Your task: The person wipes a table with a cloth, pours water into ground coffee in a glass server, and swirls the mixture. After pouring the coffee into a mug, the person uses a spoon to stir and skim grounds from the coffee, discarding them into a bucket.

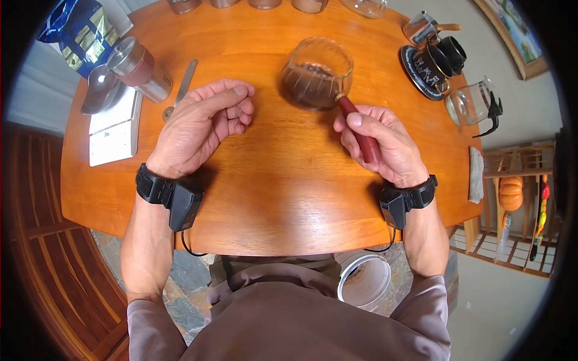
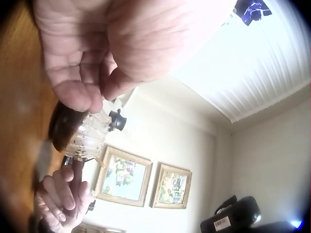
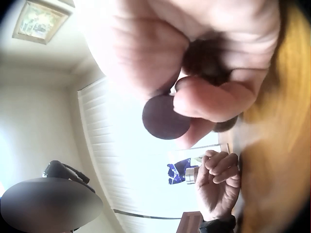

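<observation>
My right hand (image 1: pixel 378 139) grips the dark red handle (image 1: pixel 363 135) of a ribbed glass pot (image 1: pixel 320 54). Dark brown contents (image 1: pixel 310 84) fill its lower part. In the right wrist view the round butt of the handle (image 3: pixel 166 117) pokes out past the fingers. To the left, my left hand (image 1: pixel 201 123) hovers over the table (image 1: pixel 271 174) with loosely curled fingers and nothing showing in them. From the left wrist, the glass pot (image 2: pixel 85 138) appears beyond the fingertips.
At left are a white scale (image 1: pixel 114 135), a metal scoop (image 1: pixel 99 90), a steel grinder (image 1: pixel 139 69), a blue bag (image 1: pixel 78 33) and a long-handled spoon (image 1: pixel 185 81). At right stand a black cup (image 1: pixel 430 67) on a saucer and a glass carafe (image 1: pixel 469 103). A grey cloth (image 1: pixel 475 174) hangs at the edge.
</observation>
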The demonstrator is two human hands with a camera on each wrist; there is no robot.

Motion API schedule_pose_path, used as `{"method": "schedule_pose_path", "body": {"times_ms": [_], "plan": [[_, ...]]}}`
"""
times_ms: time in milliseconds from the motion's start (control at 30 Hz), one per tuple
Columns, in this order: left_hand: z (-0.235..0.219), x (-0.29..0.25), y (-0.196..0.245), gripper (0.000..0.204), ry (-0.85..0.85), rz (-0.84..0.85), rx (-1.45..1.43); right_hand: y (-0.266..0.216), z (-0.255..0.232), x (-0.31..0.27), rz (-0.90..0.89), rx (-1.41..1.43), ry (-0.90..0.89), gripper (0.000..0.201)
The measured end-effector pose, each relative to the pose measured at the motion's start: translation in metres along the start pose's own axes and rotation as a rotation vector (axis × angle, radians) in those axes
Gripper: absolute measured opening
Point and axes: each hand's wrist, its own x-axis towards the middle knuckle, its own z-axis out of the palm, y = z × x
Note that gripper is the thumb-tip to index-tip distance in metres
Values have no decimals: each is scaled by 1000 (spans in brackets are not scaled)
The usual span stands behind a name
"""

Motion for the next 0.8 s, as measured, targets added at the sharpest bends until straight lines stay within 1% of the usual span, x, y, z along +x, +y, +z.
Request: {"method": "schedule_pose_path", "body": {"times_ms": [100,233,300,333,400,533,600,667,733,767,800], "plan": [[0,0,-1,15,5,-4,9,5,-13,-1,10,-20,-11,21],[-2,1,-2,15,-7,4,7,5,-6,-1,-18,-47,-61,21],[-1,0,-1,15,-2,1,15,-2,-1,1,31,-10,15,20],[0,-1,-1,15,3,2,24,2,-5,0,32,-10,20,20],[-1,0,-2,15,-1,-3,25,8,-13,1,-32,2,-37,21],[-1,0,-3,16,7,3,18,0,-5,-3,-19,-7,-79,22],[1,-1,-2,16,11,-2,29,-10,4,-4,41,38,26,22],[1,-2,-1,16,20,4,39,-8,-3,-8,23,46,1,22],[0,-2,-1,16,18,-6,39,-8,-4,-13,21,58,-98,23],[1,-2,-1,16,21,-4,37,-11,5,-14,2,83,-55,22],[2,-2,-1,16,28,-1,35,-13,5,-14,4,85,-54,22]]}}
